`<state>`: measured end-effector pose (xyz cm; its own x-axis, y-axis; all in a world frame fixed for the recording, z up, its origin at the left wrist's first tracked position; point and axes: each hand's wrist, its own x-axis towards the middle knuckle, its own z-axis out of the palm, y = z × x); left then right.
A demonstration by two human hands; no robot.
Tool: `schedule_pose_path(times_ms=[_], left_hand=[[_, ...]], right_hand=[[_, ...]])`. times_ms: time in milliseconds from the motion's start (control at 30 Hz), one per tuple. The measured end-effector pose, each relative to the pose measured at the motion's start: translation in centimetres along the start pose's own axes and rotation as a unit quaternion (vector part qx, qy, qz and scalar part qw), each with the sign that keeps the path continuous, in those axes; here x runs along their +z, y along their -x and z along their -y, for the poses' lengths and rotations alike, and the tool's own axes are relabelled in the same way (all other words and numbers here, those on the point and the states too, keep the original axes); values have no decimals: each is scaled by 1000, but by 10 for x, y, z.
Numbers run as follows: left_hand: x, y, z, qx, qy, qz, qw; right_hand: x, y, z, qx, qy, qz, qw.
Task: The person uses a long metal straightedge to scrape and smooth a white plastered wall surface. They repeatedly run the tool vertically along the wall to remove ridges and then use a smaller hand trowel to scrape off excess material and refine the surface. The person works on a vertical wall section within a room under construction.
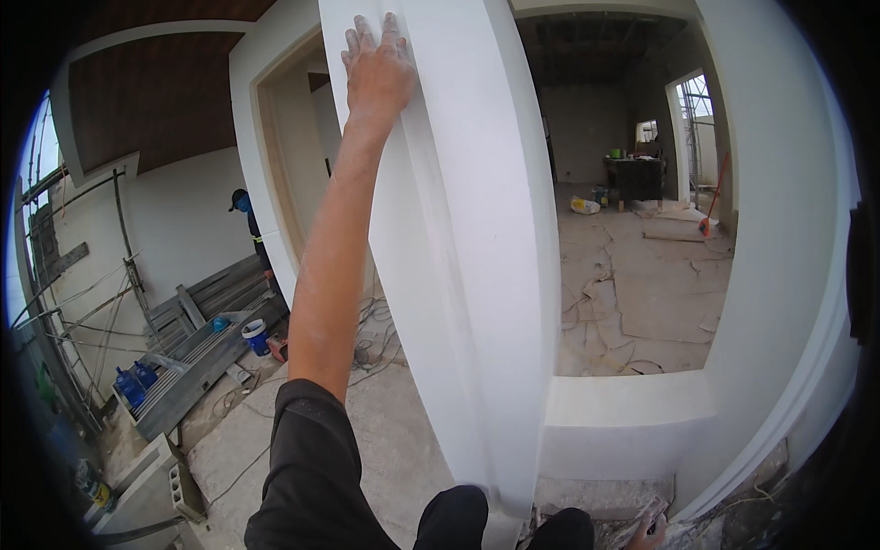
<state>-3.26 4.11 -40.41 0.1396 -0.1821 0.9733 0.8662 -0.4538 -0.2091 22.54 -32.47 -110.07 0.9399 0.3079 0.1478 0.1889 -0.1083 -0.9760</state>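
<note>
My left hand (pixel 378 69) is raised high, its dusty fingers stretched out flat against a white pillar (pixel 486 183). A long groove or raised strip runs down the pillar's face beside it. Low at the right edge of the lower opening, my right hand (pixel 649 533) is only partly in view. Its fingers are closed around a small pale, flat-looking object (pixel 654 507) whose kind I cannot make out. White powder also marks my left forearm.
A white sill (pixel 632 401) borders a wall opening to a room with a littered floor and an orange-red broom (pixel 706 225). At left stand scaffolding (pixel 128 247), a blue-and-white bucket (pixel 256 337), blue water jugs (pixel 130 385), and hollow blocks (pixel 186 493). A person (pixel 246 206) stands by the doorway; cables (pixel 371 335) cross the floor.
</note>
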Motion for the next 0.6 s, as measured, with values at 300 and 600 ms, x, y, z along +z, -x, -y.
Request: schedule_pose_path(times_ms=[300,600], left_hand=[[-52,255,-72,-23,74,132,988],[-50,403,-83,7,91,130,987]], right_hand=[[-25,-12,-138,71,56,-11,996],[3,13,-137,84,264,82,957]])
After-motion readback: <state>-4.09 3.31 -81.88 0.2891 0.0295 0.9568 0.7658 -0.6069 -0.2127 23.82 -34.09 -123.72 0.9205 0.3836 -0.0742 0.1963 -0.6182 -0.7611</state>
